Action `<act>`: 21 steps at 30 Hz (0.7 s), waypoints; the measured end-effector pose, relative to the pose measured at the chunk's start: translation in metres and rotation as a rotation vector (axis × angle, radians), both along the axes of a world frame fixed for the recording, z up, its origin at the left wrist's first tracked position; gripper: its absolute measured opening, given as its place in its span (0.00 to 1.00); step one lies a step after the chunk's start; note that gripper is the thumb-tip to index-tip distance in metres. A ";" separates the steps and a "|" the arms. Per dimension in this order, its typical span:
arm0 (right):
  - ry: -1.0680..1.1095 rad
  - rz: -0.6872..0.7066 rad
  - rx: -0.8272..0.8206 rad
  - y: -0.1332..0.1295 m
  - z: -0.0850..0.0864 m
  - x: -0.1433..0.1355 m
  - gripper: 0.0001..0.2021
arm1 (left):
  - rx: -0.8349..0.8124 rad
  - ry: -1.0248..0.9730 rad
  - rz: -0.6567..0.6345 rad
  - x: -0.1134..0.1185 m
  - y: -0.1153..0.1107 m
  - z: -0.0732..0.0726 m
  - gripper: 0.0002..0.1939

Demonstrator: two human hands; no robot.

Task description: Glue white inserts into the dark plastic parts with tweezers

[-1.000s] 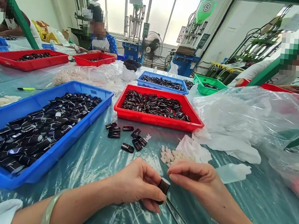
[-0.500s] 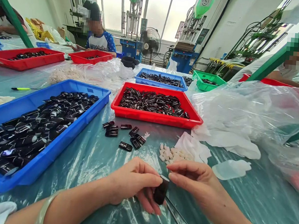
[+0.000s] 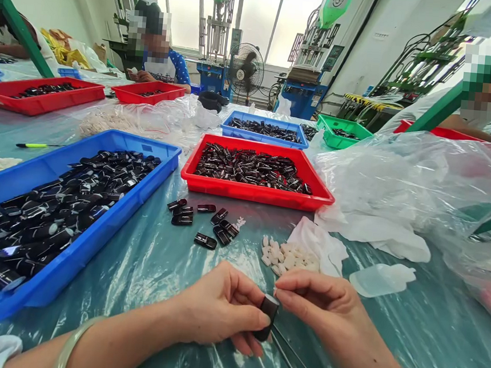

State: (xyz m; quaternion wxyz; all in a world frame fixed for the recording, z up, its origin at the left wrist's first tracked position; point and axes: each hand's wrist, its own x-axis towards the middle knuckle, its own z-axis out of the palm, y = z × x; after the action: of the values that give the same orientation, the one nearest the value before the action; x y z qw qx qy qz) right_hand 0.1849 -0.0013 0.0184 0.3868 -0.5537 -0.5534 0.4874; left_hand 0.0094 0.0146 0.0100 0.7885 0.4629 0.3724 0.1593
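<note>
A small black plastic part with a pale end face stands upright between the thumb and fingers of my left hand. Just right of its top end, the thumb and index finger of my right hand are pinched together; anything between them is too small to make out. Thin metal tweezers slant away below the part, between my hands. Beyond my right fingertips lies a heap of small pale pieces beside a crumpled white cloth. Several loose black parts rest ahead of my left hand.
A large blue tray of black parts stands at left. Ahead is a red tray, also full of them. To the right lie a translucent bottle and clear plastic bags. Across the table sits a person.
My left hand has tilted the black part, so its pale end face shows more. My right fingertips have dropped slightly beside it. The person across has raised their hands.
</note>
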 end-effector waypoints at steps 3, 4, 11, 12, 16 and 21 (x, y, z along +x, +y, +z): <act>0.009 0.008 0.020 -0.001 -0.002 0.000 0.05 | 0.025 0.019 0.003 0.001 -0.002 -0.001 0.12; 0.014 0.011 0.030 -0.002 -0.002 0.000 0.05 | 0.035 0.027 0.005 0.001 -0.002 -0.001 0.11; -0.006 0.017 0.069 -0.005 -0.006 -0.002 0.05 | 0.096 0.056 0.009 0.000 -0.003 -0.001 0.08; -0.005 0.009 0.068 -0.005 -0.006 -0.003 0.06 | 0.103 0.061 0.007 0.001 -0.004 -0.001 0.08; 0.040 -0.014 0.048 -0.007 -0.008 -0.007 0.06 | 0.116 0.079 0.003 0.001 -0.004 0.002 0.07; 0.063 0.028 0.060 -0.007 -0.008 -0.006 0.05 | 0.121 0.081 0.005 0.000 -0.002 0.000 0.07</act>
State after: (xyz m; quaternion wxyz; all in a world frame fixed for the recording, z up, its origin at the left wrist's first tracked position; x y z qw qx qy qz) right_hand 0.1788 -0.0083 0.0104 0.4135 -0.5187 -0.5629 0.4930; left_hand 0.0095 0.0129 0.0102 0.7429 0.5148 0.3950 0.1647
